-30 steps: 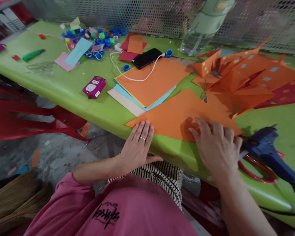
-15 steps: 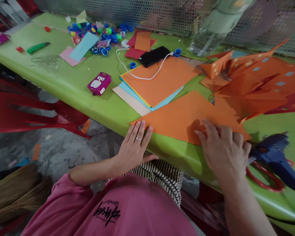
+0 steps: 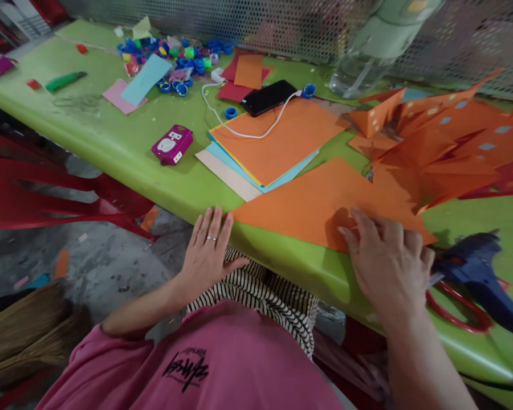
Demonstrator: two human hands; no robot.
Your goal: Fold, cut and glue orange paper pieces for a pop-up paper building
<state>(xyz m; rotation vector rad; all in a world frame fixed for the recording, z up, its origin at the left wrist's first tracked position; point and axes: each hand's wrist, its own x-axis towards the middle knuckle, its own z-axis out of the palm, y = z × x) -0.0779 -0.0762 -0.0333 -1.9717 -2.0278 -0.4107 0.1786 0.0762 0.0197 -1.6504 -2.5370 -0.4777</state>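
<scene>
A folded orange sheet of paper point(image 3: 299, 205) with a triangular outline lies along the front edge of the green table. My left hand point(image 3: 207, 245) is open, fingers stretched flat on the table's edge, just left of the sheet's pointed corner. A ring shows on one finger. My right hand point(image 3: 389, 256) rests on the right part of the orange paper, its fingers apart and slightly bent, gripping nothing; some fingertips are hidden. Close to its right lie a dark blue glue gun point(image 3: 474, 267) and red-handled scissors point(image 3: 457, 310), partly covered by the hand.
Beyond the sheet, a stack of coloured paper point(image 3: 282, 142) carries a black phone point(image 3: 269, 98) with a white cable. A purple box point(image 3: 173, 144) sits left. Orange paper shapes point(image 3: 444, 148), a water bottle point(image 3: 367, 51) and small blue caps point(image 3: 182, 88) stand farther back. A red chair point(image 3: 68, 193) adjoins the table.
My left hand has slid left along the table edge, off the paper's left corner. My right hand has stayed almost in place on the sheet.
</scene>
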